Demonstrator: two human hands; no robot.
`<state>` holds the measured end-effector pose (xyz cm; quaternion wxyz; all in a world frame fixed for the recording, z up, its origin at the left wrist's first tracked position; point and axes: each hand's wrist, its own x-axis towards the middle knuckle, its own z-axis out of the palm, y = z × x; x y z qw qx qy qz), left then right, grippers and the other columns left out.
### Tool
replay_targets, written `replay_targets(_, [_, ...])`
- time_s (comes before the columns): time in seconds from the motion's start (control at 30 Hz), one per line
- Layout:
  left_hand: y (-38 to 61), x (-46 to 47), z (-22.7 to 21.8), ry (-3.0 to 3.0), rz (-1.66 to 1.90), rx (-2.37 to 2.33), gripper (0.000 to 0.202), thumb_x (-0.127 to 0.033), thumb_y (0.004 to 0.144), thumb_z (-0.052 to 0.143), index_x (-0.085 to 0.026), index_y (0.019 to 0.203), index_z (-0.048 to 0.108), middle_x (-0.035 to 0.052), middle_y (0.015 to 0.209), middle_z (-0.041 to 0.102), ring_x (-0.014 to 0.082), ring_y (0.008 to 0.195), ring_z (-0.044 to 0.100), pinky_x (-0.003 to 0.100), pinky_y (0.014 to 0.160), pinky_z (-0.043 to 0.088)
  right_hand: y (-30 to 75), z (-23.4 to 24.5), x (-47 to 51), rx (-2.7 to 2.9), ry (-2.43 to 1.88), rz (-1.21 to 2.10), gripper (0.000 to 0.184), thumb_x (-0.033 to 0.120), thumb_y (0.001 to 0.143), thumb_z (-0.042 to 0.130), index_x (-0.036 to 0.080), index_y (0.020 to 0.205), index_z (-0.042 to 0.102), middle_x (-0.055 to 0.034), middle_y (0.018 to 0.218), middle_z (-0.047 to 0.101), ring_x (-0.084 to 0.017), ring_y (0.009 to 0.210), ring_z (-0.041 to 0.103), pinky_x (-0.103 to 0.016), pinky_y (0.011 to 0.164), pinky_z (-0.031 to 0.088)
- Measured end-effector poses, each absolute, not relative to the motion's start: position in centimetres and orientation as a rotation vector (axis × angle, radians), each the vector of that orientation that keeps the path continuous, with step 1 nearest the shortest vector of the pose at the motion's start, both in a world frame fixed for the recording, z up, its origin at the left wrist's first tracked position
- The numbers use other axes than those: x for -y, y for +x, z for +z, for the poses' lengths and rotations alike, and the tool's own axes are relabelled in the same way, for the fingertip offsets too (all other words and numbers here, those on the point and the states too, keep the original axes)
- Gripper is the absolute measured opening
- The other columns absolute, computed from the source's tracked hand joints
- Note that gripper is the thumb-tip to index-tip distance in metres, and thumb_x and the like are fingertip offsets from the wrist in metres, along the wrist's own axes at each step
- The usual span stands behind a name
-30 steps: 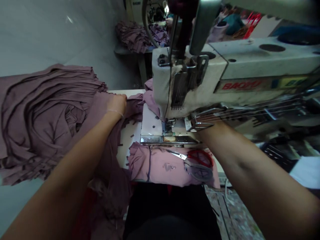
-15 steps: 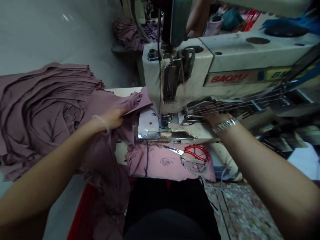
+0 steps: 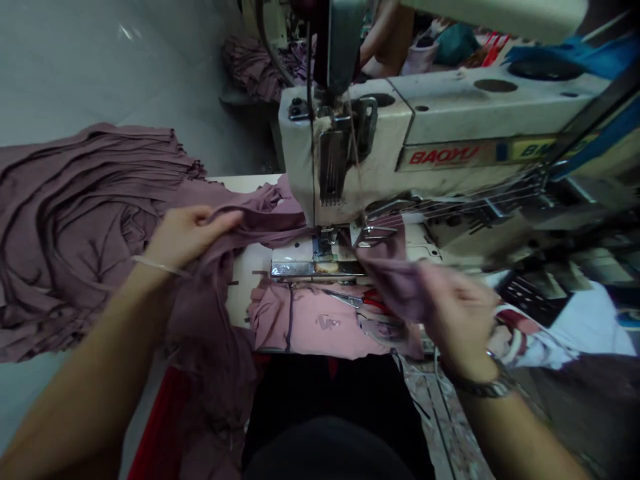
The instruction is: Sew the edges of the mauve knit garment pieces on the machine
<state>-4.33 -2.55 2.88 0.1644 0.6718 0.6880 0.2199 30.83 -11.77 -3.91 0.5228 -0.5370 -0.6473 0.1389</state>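
My left hand [image 3: 187,237] grips a mauve fabric piece [image 3: 265,217] left of the sewing machine [image 3: 450,113], thumb pressed on top. That fabric runs toward the presser foot [image 3: 327,237]. On the other side of the needle area, my right hand [image 3: 457,310], slightly blurred, is closed on a mauve fabric end [image 3: 393,277] that stretches back to the metal guide [image 3: 375,233]. Whether both ends belong to one piece is hidden under the machine head. Scissors [image 3: 345,298] lie on the pink padded cloth [image 3: 310,320] in front, their red handles partly covered by the fabric.
A large pile of mauve fabric pieces [image 3: 90,247] lies at the left, some hanging over the front edge. Threads [image 3: 480,187] run across the machine's right side. White cloth [image 3: 590,327] lies at the right. Behind, another person's arm [image 3: 390,40] shows near more mauve fabric [image 3: 255,67].
My right hand has come out from behind the guide toward me, drawing fabric out over the scissors. My left hand has shifted left along its fabric.
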Motion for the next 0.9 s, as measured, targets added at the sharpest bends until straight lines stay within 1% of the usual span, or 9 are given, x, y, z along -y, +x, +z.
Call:
replay_targets(0.1, [0.2, 4.2, 0.3, 2.37, 0.61, -1.221, 0.058, -0.067, 0.083, 0.055, -0.014, 0.107, 0.064, 0.0065, 0.089, 0.068, 0.0174, 0.074, 0.061, 0.028, 0.061, 0.047, 28.0, -3.6, 10.6, 2.354, -1.075, 0.049, 0.025, 0.026, 0.09, 0.057, 0.014, 0.11, 0.066, -0.0153, 0.112, 0.065, -0.025, 0.096, 0.059, -0.04, 0.076, 0.049])
replay_targets(0.17, [2.3, 5.1, -1.9, 2.777, 0.554, -0.942, 0.056, -0.055, 0.086, 0.059, -0.016, 0.126, 0.056, 0.0125, 0.114, 0.064, 0.0222, 0.096, 0.061, 0.032, 0.075, 0.049, 27.7, -3.7, 9.9, 2.6, -1.09, -0.292, 0.037, 0.019, 0.088, 0.056, 0.01, 0.124, 0.058, -0.0187, 0.125, 0.058, -0.027, 0.102, 0.055, -0.041, 0.078, 0.047])
replay_targets(0.27, [3.5, 5.8, -4.0, 3.184, 0.566, -1.028, 0.042, -0.034, 0.093, 0.057, -0.021, 0.132, 0.053, 0.0101, 0.103, 0.064, 0.0205, 0.087, 0.059, 0.032, 0.072, 0.044, 28.9, -3.9, 9.1, 2.693, -1.136, -0.57, 0.048, 0.012, 0.09, 0.049, 0.009, 0.137, 0.047, -0.0181, 0.122, 0.059, -0.025, 0.095, 0.053, -0.039, 0.075, 0.045])
replay_targets(0.37, [3.4, 5.8, -4.4, 3.282, 0.553, -1.094, 0.03, -0.024, 0.094, 0.053, -0.019, 0.123, 0.058, 0.0056, 0.084, 0.062, 0.0187, 0.075, 0.056, 0.032, 0.066, 0.04, 30.0, -4.1, 8.9, 2.712, -1.096, -0.629, 0.052, 0.018, 0.091, 0.049, 0.009, 0.142, 0.042, -0.0198, 0.127, 0.056, -0.028, 0.104, 0.051, -0.041, 0.082, 0.044])
replay_targets(0.53, [3.0, 5.6, -4.4, 3.213, 0.76, -0.892, 0.027, -0.018, 0.093, 0.053, -0.018, 0.119, 0.059, 0.0082, 0.107, 0.064, 0.0205, 0.098, 0.058, 0.035, 0.081, 0.045, 31.1, -4.3, 8.0, 2.745, -1.094, -0.62, 0.063, 0.017, 0.088, 0.054, 0.017, 0.148, 0.034, -0.0206, 0.134, 0.051, -0.031, 0.112, 0.049, -0.047, 0.09, 0.043])
replay_targets(0.63, [3.2, 6.2, -4.6, 3.202, 0.787, -0.852, 0.028, -0.014, 0.094, 0.049, -0.012, 0.121, 0.057, 0.0114, 0.116, 0.063, 0.0211, 0.104, 0.057, 0.035, 0.084, 0.047, 31.6, -4.3, 7.4, 2.772, -0.924, -0.632, 0.054, 0.013, 0.09, 0.047, 0.013, 0.144, 0.039, -0.0186, 0.135, 0.052, -0.028, 0.112, 0.05, -0.042, 0.087, 0.045])
replay_targets(0.73, [3.8, 7.2, -4.5, 3.208, 0.66, -1.071, 0.035, -0.016, 0.094, 0.048, -0.016, 0.128, 0.055, 0.0109, 0.113, 0.063, 0.022, 0.095, 0.058, 0.036, 0.075, 0.047, 31.2, -4.3, 7.8, 2.751, -0.75, -0.582, 0.046, 0.018, 0.092, 0.046, 0.002, 0.136, 0.046, -0.0206, 0.132, 0.053, -0.029, 0.117, 0.047, -0.04, 0.089, 0.045])
replay_targets(0.8, [4.3, 7.8, -4.4, 3.195, 0.635, -1.178, 0.037, -0.016, 0.094, 0.047, -0.018, 0.131, 0.054, 0.0107, 0.11, 0.064, 0.0222, 0.091, 0.058, 0.036, 0.072, 0.047, 30.2, -4.4, 8.5, 2.7, -0.787, -0.559, 0.044, 0.018, 0.092, 0.046, 0.001, 0.132, 0.049, -0.0208, 0.124, 0.058, -0.027, 0.107, 0.051, -0.039, 0.084, 0.046])
replay_targets(0.9, [5.0, 8.4, -4.4, 3.169, 0.658, -1.181, 0.036, -0.014, 0.095, 0.044, -0.011, 0.129, 0.055, 0.0136, 0.116, 0.062, 0.0241, 0.103, 0.056, 0.037, 0.08, 0.048, 28.2, -4.7, 9.7, 2.537, -1.076, -0.609, 0.038, 0.013, 0.09, 0.047, 0.002, 0.125, 0.056, -0.0176, 0.104, 0.063, -0.023, 0.087, 0.052, -0.037, 0.072, 0.046])
